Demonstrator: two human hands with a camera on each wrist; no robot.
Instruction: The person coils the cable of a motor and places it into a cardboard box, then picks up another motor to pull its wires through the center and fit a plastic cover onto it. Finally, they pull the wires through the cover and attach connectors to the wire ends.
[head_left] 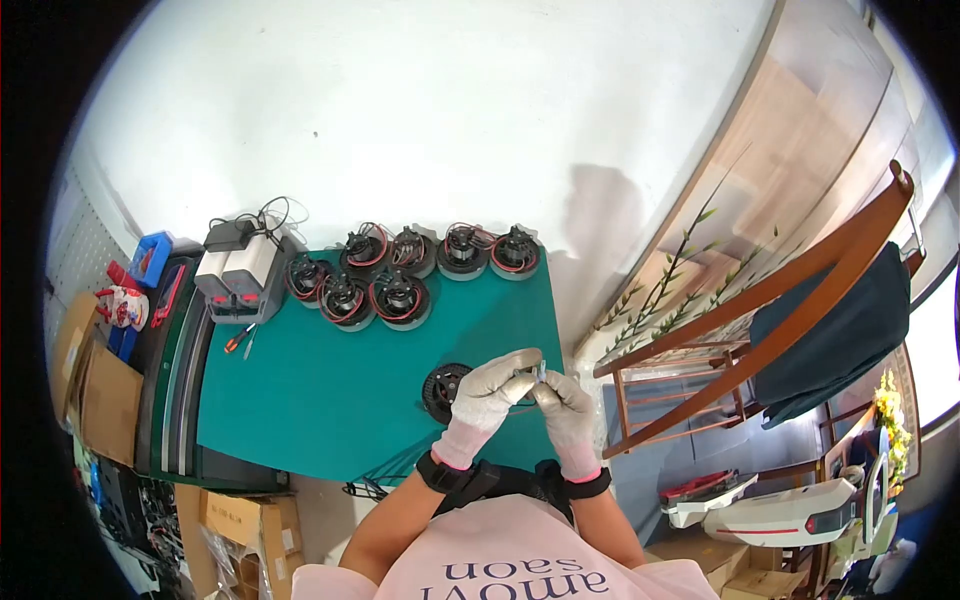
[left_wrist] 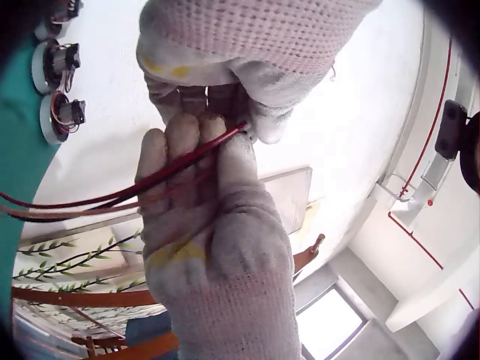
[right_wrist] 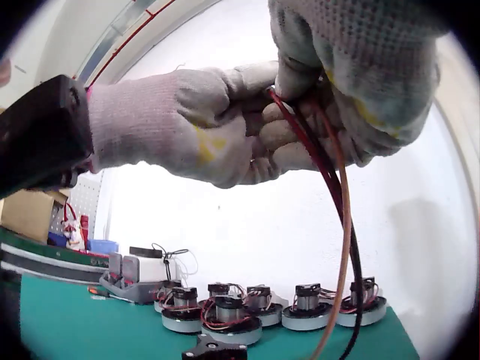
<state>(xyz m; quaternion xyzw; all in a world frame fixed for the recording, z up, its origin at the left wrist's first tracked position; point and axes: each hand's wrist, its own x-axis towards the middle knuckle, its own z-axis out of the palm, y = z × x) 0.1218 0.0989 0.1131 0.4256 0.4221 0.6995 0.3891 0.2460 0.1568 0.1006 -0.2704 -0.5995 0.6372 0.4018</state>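
Note:
Both gloved hands meet at their fingertips above the green table in the head view. My left hand [head_left: 488,398] [left_wrist: 240,37] [right_wrist: 199,124] has thumb and fingers curled around the ends of thin wires. My right hand [head_left: 568,415] [left_wrist: 225,225] [right_wrist: 367,82] pinches the same red and black wires [left_wrist: 161,174] [right_wrist: 322,161] between thumb and fingers. A small pale piece [head_left: 541,371] shows between the fingertips; its shape is mostly covered. Beside and partly behind my left hand sits a black round motor part [head_left: 442,392] on the table.
Several round motors with coiled wires [head_left: 400,298] stand along the back of the green table [head_left: 300,400]. At the back left are a grey battery charger [head_left: 240,285] and a screwdriver [head_left: 236,342]. A wooden chair [head_left: 740,340] stands on the right, cardboard boxes [head_left: 240,520] at lower left.

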